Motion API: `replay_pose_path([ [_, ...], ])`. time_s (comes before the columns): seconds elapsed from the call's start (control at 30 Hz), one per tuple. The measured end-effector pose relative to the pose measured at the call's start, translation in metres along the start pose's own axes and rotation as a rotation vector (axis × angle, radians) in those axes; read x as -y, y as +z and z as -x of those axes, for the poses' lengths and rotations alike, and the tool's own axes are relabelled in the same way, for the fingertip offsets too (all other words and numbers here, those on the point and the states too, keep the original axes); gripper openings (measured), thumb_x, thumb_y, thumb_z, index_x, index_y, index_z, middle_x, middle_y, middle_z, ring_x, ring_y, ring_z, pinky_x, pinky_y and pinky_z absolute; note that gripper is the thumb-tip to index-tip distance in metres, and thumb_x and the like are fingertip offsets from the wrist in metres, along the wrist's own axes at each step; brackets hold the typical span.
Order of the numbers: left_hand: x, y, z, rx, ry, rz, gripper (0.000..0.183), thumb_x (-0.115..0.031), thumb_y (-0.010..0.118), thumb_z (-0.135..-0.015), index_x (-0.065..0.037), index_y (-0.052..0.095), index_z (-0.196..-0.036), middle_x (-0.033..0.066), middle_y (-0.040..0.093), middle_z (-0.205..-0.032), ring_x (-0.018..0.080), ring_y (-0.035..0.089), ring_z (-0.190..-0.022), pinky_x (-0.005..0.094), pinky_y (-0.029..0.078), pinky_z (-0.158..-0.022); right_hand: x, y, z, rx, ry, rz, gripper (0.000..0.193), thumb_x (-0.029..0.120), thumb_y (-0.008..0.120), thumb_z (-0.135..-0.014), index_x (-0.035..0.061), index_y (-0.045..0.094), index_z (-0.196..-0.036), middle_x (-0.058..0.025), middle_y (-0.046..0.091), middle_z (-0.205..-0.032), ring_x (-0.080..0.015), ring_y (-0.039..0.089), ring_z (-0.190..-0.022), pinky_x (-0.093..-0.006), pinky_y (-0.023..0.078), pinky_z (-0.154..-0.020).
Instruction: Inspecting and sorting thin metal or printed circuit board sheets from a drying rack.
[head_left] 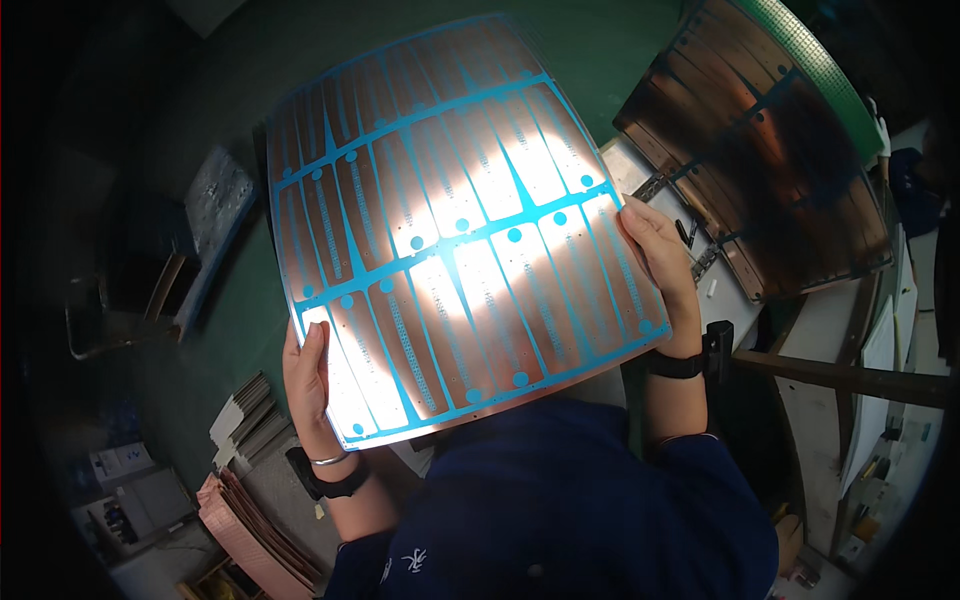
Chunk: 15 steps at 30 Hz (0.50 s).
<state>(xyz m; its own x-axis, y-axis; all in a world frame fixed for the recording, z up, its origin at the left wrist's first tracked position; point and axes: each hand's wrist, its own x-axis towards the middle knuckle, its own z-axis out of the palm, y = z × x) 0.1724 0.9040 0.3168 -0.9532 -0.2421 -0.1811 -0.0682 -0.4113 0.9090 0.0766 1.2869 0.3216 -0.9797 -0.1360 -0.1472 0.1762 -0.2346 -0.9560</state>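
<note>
A large copper-coloured circuit board panel (470, 300) with bright blue lines and dots is held up in front of me, tilted, with light glaring off its middle. My left hand (308, 375) grips its lower left edge, the thumb lying over the face. On the right edge, my right hand (655, 245) is closed round the panel with the thumb in front. The fingers behind the panel are hidden on both sides. A second copper panel (770, 170), darker and with similar blue lines, stands at the right beyond my right hand.
A white worktop (725, 285) with small tools lies under the second panel. Pink sheets (250, 540) and a stack of grey-white sheets (245, 420) stand at lower left. Further left is a blue-edged board (215, 215) above the green floor (240, 290). A dark bar (840, 375) crosses at right.
</note>
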Motion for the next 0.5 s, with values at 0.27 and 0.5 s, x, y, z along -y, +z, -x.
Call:
replay_pose_path([
  [0.27,0.007,-0.025,-0.008,-0.006,0.005,-0.104,0.038,-0.013,0.051,-0.094,0.003,0.044,-0.127,0.0079,0.057,-0.114,0.0087,0.055,-0.099,0.0230,0.042,-0.089,0.004,0.010,0.001,0.064,-0.003,-0.038,0.036,0.026,0.051,-0.093,-0.0037,0.057,-0.112,-0.0043,0.062,-0.093,-0.0071,0.056,-0.080,-0.0205,0.043,-0.071],
  [0.5,-0.005,-0.023,0.004,0.039,0.012,-0.031,0.047,-0.014,0.061,-0.087,0.004,0.043,-0.127,0.0087,0.059,-0.113,0.0110,0.058,-0.097,0.0245,0.045,-0.087,-0.003,-0.001,-0.005,0.146,0.088,-0.201,0.028,0.024,0.051,-0.092,-0.0011,0.060,-0.101,-0.0019,0.061,-0.087,-0.0076,0.055,-0.077,-0.0218,0.044,-0.068],
])
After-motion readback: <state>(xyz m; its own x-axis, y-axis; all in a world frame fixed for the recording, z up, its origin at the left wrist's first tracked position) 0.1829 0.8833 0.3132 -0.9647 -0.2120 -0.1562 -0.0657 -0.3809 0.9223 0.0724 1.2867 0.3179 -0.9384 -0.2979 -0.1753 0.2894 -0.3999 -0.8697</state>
